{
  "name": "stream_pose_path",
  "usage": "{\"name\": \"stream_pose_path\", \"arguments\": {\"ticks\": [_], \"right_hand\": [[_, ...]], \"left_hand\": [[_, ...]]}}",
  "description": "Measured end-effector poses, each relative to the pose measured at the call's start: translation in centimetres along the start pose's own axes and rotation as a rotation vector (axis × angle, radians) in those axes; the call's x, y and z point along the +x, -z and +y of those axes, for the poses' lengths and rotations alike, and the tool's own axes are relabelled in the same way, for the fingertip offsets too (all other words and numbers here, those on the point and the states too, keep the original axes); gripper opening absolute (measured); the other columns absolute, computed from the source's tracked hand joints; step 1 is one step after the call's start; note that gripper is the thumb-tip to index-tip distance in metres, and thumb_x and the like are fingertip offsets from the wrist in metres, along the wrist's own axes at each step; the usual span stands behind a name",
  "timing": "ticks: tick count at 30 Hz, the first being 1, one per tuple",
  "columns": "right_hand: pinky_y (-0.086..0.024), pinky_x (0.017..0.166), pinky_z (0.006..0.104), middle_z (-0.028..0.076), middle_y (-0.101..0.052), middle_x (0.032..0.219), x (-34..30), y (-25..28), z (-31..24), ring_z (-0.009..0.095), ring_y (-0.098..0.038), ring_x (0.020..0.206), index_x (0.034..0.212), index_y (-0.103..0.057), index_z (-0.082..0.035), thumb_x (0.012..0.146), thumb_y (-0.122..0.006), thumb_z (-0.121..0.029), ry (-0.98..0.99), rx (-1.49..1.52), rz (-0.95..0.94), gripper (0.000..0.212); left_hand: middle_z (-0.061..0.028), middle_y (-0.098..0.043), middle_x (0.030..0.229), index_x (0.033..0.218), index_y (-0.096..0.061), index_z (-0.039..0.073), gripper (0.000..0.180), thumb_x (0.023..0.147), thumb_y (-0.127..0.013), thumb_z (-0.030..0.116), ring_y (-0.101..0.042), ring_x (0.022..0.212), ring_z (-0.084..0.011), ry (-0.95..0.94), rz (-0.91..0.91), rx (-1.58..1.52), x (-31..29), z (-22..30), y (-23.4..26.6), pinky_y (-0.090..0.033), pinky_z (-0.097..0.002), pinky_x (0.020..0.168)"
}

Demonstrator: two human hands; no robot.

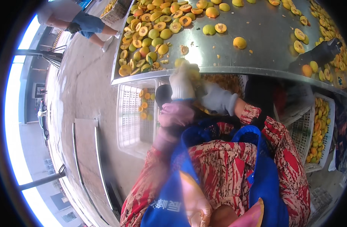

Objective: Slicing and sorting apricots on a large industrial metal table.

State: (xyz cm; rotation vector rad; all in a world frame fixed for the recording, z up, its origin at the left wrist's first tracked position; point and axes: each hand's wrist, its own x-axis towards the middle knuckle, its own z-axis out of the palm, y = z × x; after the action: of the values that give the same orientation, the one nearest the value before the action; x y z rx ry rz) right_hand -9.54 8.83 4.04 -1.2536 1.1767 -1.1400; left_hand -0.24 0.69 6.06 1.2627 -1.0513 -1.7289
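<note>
My left hand (pixel 184 81), in a white knit glove, is at the near edge of the metal table (pixel 253 41). Its fingers close around a yellow-green fruit (pixel 195 71), which looks like a peach and is blurred by motion. Close beside it is my right hand (pixel 218 99), in a pale grey-white glove, below the table edge. Its fingers are smeared and partly hidden, so what it holds does not show. Just beyond the hands, halved and whole yellow-orange peaches (pixel 154 34) lie heaped on the table's left part. A single peach (pixel 239 42) sits farther right.
A white plastic crate (pixel 130 117) with some fruit halves stands below the table at left. Another crate (pixel 320 132) full of peaches is at right. A dark-sleeved arm (pixel 317 55) reaches over the table there. Another person (pixel 73 19) walks at the upper left.
</note>
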Motion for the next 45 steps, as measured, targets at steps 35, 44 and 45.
{"name": "stream_pose_path", "arguments": {"ticks": [35,44,45], "right_hand": [[-0.048,0.053,0.0298,0.007,-0.064,0.082,-0.9,0.9,2.6,0.015,-0.059,0.062,0.107,-0.056,-0.007,0.087,-0.057,-0.024,-0.048,-0.494,-0.016,0.026],[-0.047,0.048,0.0315,0.01,-0.061,0.077,0.0,3.1,-1.6,0.018,-0.058,0.055,0.114,-0.052,-0.009,0.09,-0.047,-0.024,-0.068,-0.189,-0.488,0.028],[-0.047,0.048,0.0315,0.01,-0.061,0.077,0.0,3.1,-0.4,0.018,-0.058,0.055,0.114,-0.052,-0.009,0.09,-0.047,-0.024,-0.067,-0.201,-0.48,0.028]], "left_hand": [[-0.0074,-0.062,0.068,0.081,-0.065,-0.004,0.029,0.085,-0.059,0.024,-0.055,0.055,-0.012,0.027,-0.07,-0.026,-0.7,-1.4,-0.1,-0.041,-0.0217,0.05],[-0.0092,-0.06,0.063,0.083,-0.065,-0.005,0.025,0.079,-0.062,0.02,-0.055,0.051,-0.0146,-0.092,-0.144,0.154,-1.0,-0.7,1.0,-0.043,-0.0274,0.046],[-0.0092,-0.06,0.063,0.083,-0.065,-0.005,0.025,0.079,-0.062,0.02,-0.055,0.051,-0.0146,-0.1,-0.154,0.148,-1.3,-0.5,0.5,-0.043,-0.0274,0.046]]}}
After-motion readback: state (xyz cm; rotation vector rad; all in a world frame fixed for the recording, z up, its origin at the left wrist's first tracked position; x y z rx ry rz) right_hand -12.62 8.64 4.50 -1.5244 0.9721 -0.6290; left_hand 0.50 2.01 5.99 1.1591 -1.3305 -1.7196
